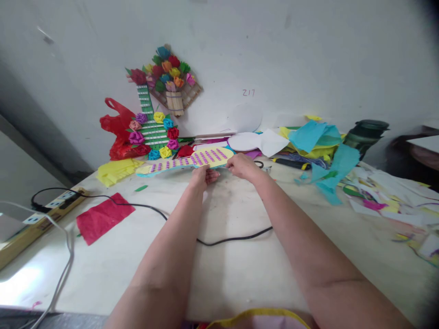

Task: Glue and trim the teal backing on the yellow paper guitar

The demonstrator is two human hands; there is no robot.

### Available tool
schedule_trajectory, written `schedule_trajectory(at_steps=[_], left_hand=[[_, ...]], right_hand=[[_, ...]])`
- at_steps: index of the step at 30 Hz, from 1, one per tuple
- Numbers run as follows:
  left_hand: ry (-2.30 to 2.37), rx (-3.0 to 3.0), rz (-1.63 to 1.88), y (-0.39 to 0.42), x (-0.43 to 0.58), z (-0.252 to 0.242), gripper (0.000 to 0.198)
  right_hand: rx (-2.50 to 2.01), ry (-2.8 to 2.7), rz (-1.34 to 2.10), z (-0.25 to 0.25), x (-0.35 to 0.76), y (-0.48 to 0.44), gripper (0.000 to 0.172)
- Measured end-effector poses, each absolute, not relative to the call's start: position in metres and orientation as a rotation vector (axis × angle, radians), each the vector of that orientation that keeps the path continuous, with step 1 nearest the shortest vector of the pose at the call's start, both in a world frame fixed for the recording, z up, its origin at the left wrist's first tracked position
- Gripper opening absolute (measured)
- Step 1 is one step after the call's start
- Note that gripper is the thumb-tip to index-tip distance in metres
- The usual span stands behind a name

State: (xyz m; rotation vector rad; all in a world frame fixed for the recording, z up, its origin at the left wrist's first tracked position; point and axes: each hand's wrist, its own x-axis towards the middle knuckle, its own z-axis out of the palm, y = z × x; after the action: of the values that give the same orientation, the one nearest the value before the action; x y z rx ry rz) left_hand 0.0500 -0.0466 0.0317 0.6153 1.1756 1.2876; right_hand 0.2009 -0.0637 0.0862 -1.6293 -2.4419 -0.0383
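A yellow guitar-shaped cutout [209,156] with rows of purple strips and a light-blue edge is held slightly tilted above the far middle of the table. My left hand [206,176] grips its near edge around the middle, thumb on top and fingers beneath. At the wide right end, my right hand [243,166] has its fingers pinched together on the rim. Whatever lies between those fingertips is too small to make out. Behind the cutout to the left stands a green guitar-shaped piece [156,132] with white strips and paper roses around it.
A black cable [233,239] crosses the table from the power strip [51,208]. Red paper [104,217] and yellow crepe paper [118,171] lie left. Scissors [264,167], a black-yellow cutter [291,163], blue crepe paper [315,137], a dark bottle [366,135] and paper scraps [387,196] sit right.
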Motion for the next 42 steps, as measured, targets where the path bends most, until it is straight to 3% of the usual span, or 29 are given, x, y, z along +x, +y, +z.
schedule_trajectory(at_steps=[20,33,42], left_hand=[[1.168,0.632,1.278,-0.044,0.048,0.029,0.018],[1.174,0.628,1.274,-0.047,0.05,0.032,0.017],[1.187,0.647,1.291,-0.048,0.052,0.032,0.015]], right_hand=[[-1.6,-2.379,0.042,0.083,0.203,-0.059,0.027],[-1.672,-2.379,-0.125,0.085,0.196,-0.065,0.024],[-1.764,-2.265,0.04,0.077,0.192,-0.058,0.025]])
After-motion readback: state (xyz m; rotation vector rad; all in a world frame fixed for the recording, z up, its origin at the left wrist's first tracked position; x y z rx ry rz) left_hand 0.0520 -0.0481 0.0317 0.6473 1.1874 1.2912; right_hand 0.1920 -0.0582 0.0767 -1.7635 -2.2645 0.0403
